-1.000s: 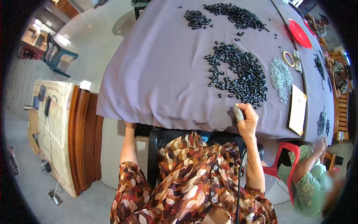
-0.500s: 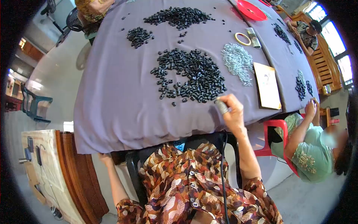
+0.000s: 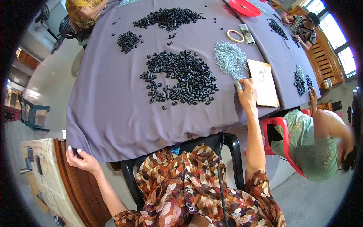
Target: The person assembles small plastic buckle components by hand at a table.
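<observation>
The left hand (image 3: 84, 162) pinches a black bit (image 3: 77, 152); hold it softly. The right hand (image 3: 247, 96) is by the near end of the silver pile (image 3: 230, 59) on the counter (image 3: 113, 109); I can't tell if it grips. Lift gently.

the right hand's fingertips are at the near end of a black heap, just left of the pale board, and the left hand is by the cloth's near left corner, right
Not quite: the heap at the fingertips of the right hand is silvery, not black, as the head view shows. The rest stands.
</observation>
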